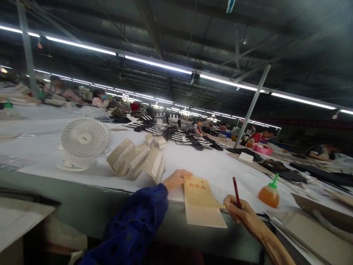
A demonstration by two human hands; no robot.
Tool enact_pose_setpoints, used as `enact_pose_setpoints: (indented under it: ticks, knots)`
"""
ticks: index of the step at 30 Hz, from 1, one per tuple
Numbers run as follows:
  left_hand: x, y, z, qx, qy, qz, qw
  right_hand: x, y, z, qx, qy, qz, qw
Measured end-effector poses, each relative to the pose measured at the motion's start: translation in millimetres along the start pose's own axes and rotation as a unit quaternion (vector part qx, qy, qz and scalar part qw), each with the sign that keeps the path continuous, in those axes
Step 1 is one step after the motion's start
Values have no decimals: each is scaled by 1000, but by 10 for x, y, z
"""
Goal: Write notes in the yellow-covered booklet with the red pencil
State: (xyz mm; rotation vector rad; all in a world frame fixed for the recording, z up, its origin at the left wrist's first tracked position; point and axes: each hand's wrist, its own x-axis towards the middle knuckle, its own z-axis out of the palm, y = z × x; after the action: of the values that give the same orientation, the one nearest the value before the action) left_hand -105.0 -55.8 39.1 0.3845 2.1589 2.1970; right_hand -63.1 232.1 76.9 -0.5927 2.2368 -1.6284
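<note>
My left hand grips the top left edge of a thin exercise book with a yellow cover and red printed characters. The cover is partly lifted at its lower right corner, and pale pages show beneath it. The book extends over the table's front edge. My right hand is closed round a slim dark red pencil, which stands up out of the fist. The right fingertips are at the cover's lower right corner; whether they pinch it is hard to tell.
A white fan and curved beige pieces with pale strips stand left on the white-covered table. A green-tipped bottle of orange liquid is at right, near stacked boards. Black-and-white pieces lie farther back; other people sit beyond.
</note>
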Motion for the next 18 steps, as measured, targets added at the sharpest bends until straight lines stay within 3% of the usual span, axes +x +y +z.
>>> enact_pose_setpoints:
  ticks: [4,12,18]
  knots:
    - [-46,60,-4,40,1,17,999,170,-88,5,196,97,-13,976]
    - [-69,125,-6,10,-116,43,992,548,-138,-93,316,178,-47,931]
    - [-107,174,-46,133,-162,70,975,739,-55,-136,382,227,-11,896]
